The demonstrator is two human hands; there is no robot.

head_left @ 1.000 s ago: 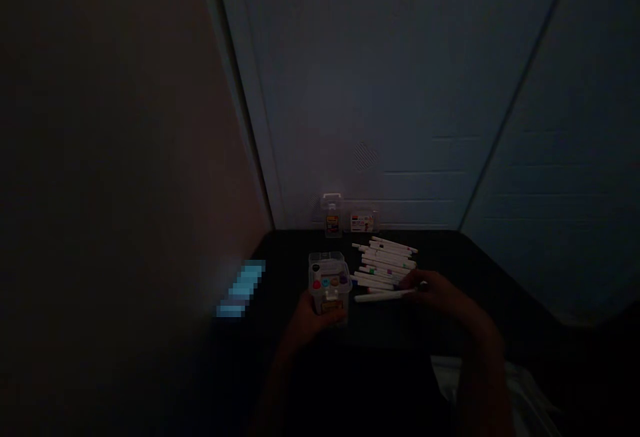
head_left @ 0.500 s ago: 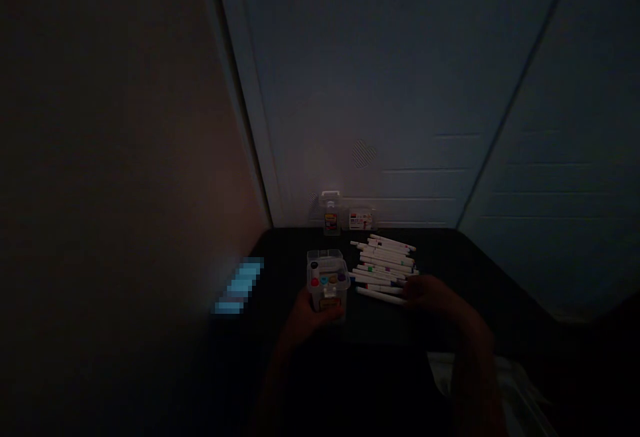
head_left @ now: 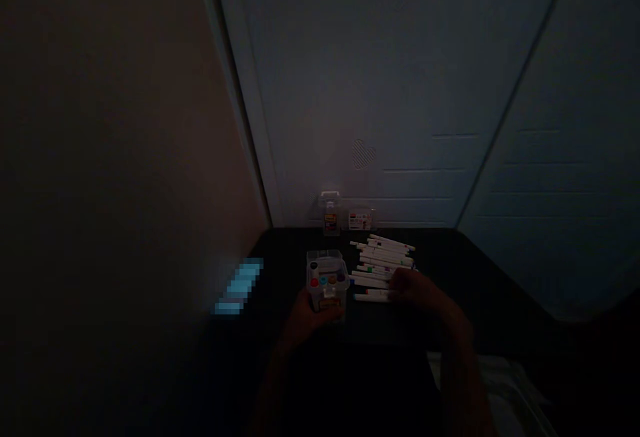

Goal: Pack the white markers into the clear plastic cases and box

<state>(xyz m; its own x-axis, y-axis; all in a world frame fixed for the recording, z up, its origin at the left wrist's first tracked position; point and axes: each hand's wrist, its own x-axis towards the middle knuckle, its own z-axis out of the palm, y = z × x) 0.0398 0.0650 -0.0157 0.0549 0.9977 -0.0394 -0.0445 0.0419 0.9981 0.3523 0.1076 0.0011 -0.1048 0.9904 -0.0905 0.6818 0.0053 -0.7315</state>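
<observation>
The scene is very dark. A clear plastic box stands on a black table and holds several markers upright, coloured caps showing. My left hand is wrapped round the box's near side. To its right lies a pile of white markers. My right hand rests at the pile's near edge, fingers closed over a white marker lying flat on the table.
Two small clear boxes with labels stand at the table's far edge against the wall. A bright blue patch glows at the table's left side. White cloth shows at the lower right.
My right hand has shifted left along the pile's near edge, and the marker it holds now lies flatter and closer to the box. The left hand stays on the box.
</observation>
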